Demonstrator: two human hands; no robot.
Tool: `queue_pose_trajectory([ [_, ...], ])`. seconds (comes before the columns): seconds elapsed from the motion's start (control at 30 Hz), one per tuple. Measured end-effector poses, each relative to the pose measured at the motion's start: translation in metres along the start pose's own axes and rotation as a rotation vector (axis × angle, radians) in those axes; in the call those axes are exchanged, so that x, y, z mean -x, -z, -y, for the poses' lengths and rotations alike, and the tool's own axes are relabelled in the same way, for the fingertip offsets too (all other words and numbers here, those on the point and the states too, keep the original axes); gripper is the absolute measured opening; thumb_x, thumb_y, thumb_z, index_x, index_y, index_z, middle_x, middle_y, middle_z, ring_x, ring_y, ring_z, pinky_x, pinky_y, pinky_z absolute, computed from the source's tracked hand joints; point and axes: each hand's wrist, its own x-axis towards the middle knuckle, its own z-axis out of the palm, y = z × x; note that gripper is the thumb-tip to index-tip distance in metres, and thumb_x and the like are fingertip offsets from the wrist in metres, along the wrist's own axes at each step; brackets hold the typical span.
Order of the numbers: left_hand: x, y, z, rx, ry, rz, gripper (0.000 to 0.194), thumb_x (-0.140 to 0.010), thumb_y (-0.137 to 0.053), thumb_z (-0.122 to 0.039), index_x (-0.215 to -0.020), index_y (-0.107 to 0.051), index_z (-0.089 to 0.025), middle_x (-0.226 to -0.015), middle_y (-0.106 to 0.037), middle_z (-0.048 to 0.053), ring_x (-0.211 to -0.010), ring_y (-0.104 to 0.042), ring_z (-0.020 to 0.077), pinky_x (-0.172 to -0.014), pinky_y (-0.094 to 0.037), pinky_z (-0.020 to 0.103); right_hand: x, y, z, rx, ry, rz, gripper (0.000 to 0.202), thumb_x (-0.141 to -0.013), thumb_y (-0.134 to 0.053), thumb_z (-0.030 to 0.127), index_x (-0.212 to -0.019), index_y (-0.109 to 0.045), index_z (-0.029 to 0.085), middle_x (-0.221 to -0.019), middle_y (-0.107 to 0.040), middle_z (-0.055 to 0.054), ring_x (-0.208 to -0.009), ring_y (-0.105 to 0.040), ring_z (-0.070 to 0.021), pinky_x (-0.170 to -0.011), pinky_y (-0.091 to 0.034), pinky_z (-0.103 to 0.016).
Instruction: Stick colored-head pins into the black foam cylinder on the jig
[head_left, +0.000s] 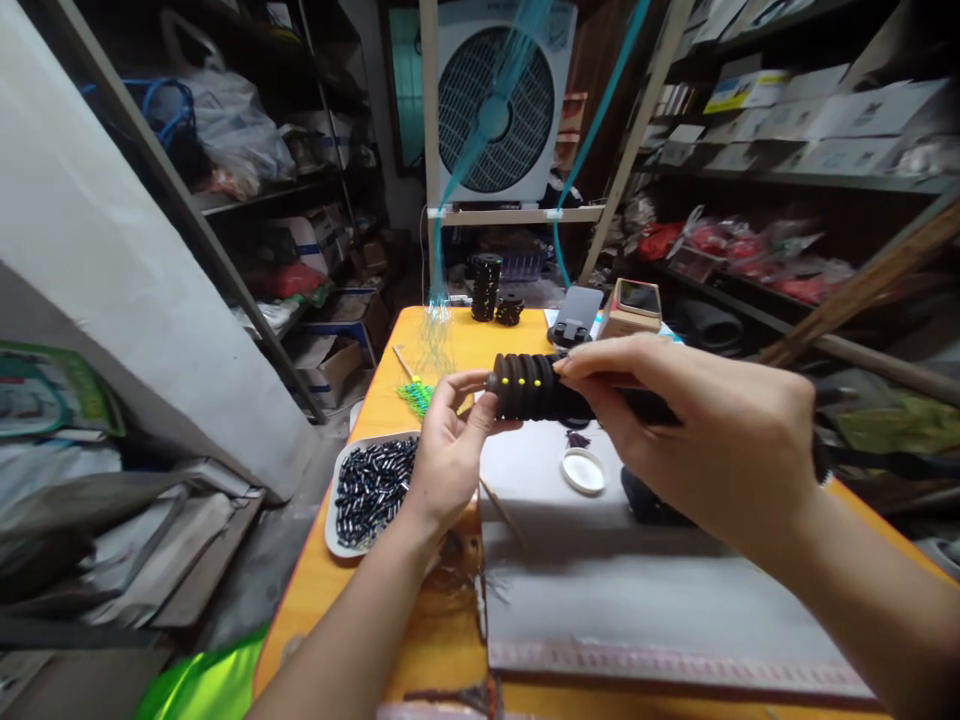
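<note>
A black ribbed cylinder [523, 402] with a row of yellow dots lies level in the air above the table. My left hand [448, 446] pinches the small knob at its left end between thumb and fingers. From above, my right hand [712, 425] grips its right part, the fingertips near the last visible ribs; that end is mostly hidden behind the hand. Beneath is a white board [600, 570], bearing a small round white lid [583, 471] and a dark object [649, 500] partly covered by my right hand.
Left of my left hand, a white tray [334, 535] holds many short dark shiny tubes. Behind it lies a green bristly bundle [416, 397]. Black ribbed stacks [486, 288], a phone stand [576, 312] and a cardboard box [631, 308] stand at the back. A fan [495, 110] faces the table.
</note>
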Motion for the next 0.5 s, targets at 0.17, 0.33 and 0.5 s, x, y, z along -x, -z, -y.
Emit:
queue_pose_trajectory([
  [0.17,-0.0001,0.0002,0.0008,0.004,-0.003,-0.006,0.023,-0.088,-0.066,-0.035,-0.104,-0.058,-0.019,-0.11,-0.061,0.005,-0.093,-0.064,0.0164,-0.077,-0.063,0.031,0.0,-0.0007,-0.0008,0.028,-0.006,0.018,0.012,-0.088,-0.064,0.008,-0.088,-0.065,0.02,-0.077,-0.073,0.003,-0.068,-0.068,-0.0114,-0.061,-0.048,-0.021],
  [0.33,-0.0002,-0.0002,0.001,0.0,0.0,-0.01,0.024,-0.088,-0.067,-0.035,-0.104,-0.059,-0.019,-0.109,-0.061,0.005,-0.095,-0.064,0.0178,-0.077,-0.063,0.033,0.0001,-0.0011,-0.0007,0.058,0.014,0.02,0.01,-0.091,-0.06,0.011,-0.088,-0.065,0.019,-0.075,-0.072,0.002,-0.066,-0.067,-0.0123,-0.061,-0.047,-0.023],
  [0.5,0.0008,-0.0011,0.0003,-0.001,-0.003,-0.012,0.024,-0.089,-0.065,-0.035,-0.105,-0.058,-0.019,-0.109,-0.061,0.006,-0.093,-0.064,0.0166,-0.077,-0.063,0.031,-0.0002,-0.0031,0.0015,0.105,0.033,0.017,0.012,-0.09,-0.059,0.01,-0.083,-0.064,0.019,-0.071,-0.07,0.001,-0.062,-0.065,-0.0132,-0.058,-0.043,-0.025],
])
